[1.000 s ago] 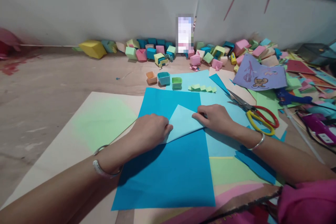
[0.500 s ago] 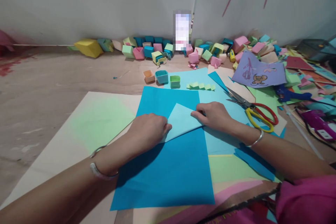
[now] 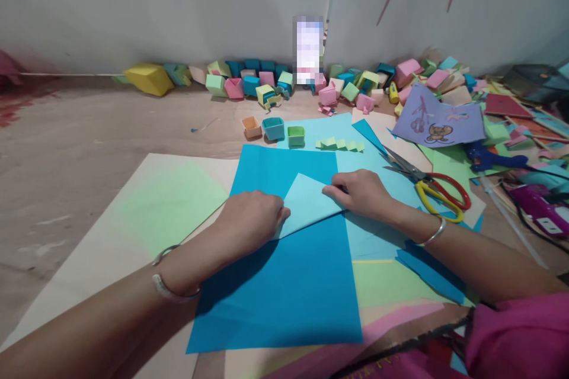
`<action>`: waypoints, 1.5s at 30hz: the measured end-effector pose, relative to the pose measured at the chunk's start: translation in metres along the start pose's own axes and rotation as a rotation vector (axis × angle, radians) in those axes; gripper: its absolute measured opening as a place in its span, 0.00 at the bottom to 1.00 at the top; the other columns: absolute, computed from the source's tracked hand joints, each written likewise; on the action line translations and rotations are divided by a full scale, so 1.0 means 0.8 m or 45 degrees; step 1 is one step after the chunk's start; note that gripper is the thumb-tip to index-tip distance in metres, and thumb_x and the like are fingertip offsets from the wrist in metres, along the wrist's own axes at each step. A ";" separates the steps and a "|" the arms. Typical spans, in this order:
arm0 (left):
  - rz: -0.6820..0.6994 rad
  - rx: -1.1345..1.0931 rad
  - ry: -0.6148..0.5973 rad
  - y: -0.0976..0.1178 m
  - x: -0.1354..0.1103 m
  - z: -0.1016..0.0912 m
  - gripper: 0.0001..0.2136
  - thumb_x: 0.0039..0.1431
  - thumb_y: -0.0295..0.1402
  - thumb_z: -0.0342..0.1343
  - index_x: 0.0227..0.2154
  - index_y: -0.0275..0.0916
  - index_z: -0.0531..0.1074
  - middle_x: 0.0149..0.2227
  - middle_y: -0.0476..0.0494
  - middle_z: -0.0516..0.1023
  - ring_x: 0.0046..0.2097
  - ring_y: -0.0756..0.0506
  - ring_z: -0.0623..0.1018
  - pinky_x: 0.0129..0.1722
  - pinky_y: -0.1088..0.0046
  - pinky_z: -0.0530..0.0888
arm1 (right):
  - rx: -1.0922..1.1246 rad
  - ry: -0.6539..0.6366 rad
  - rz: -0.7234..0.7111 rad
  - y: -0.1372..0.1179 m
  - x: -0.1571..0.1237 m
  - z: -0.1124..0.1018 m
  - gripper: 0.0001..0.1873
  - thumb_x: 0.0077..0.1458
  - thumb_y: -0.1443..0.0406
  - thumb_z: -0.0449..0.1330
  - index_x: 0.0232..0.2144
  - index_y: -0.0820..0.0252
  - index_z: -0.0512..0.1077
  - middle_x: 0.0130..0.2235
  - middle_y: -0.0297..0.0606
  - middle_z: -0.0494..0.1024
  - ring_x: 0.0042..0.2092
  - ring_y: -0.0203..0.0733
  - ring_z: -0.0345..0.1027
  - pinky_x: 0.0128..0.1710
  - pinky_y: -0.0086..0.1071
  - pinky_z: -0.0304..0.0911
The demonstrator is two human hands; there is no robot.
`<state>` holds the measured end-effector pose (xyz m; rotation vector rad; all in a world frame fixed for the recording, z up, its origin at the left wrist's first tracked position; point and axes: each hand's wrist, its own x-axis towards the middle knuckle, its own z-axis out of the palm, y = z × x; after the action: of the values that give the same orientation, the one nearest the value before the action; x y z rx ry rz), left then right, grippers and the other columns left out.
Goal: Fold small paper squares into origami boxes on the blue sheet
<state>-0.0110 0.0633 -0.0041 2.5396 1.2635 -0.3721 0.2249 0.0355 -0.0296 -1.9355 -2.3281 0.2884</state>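
Observation:
A light blue paper folded into a triangle (image 3: 306, 204) lies on a large bright blue sheet (image 3: 280, 284). My left hand (image 3: 251, 219) presses its curled fingers on the triangle's left corner. My right hand (image 3: 362, 192) pinches and presses down the triangle's right corner. Both wrists wear a silver bangle. The triangle's point aims away from me.
Scissors with red and yellow handles (image 3: 433, 186) lie right of my right hand. Three small paper boxes (image 3: 273, 128) stand beyond the blue sheet, and many folded paper cubes (image 3: 267, 80) line the wall. A cream sheet (image 3: 128, 231) lies left; a craft clutter pile (image 3: 511, 136) fills the right.
Both hands stay pressed on the triangle's corners; the view has shifted slightly.

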 end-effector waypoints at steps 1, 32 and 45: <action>-0.003 -0.003 -0.001 0.000 0.000 0.000 0.18 0.63 0.41 0.45 0.24 0.37 0.73 0.24 0.38 0.75 0.27 0.41 0.74 0.26 0.68 0.60 | 0.003 0.001 0.001 0.000 0.000 0.000 0.20 0.61 0.53 0.51 0.24 0.58 0.71 0.25 0.35 0.74 0.27 0.37 0.61 0.26 0.32 0.38; 0.688 0.126 0.362 0.002 0.013 0.021 0.17 0.68 0.29 0.43 0.56 0.45 0.67 0.64 0.43 0.64 0.62 0.39 0.67 0.56 0.55 0.64 | -0.014 -0.023 0.035 -0.002 0.000 -0.002 0.20 0.61 0.52 0.52 0.25 0.58 0.72 0.25 0.36 0.76 0.28 0.37 0.63 0.26 0.32 0.38; 0.683 0.321 0.515 0.008 0.028 0.030 0.19 0.65 0.43 0.49 0.56 0.43 0.64 0.56 0.42 0.71 0.53 0.38 0.69 0.50 0.58 0.63 | -0.134 -0.109 0.063 0.007 0.008 -0.016 0.21 0.62 0.53 0.49 0.29 0.59 0.74 0.32 0.40 0.79 0.31 0.39 0.65 0.27 0.32 0.38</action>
<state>0.0048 0.0670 -0.0331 3.1415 0.6105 0.1158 0.2316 0.0437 -0.0189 -2.0708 -2.3969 0.2625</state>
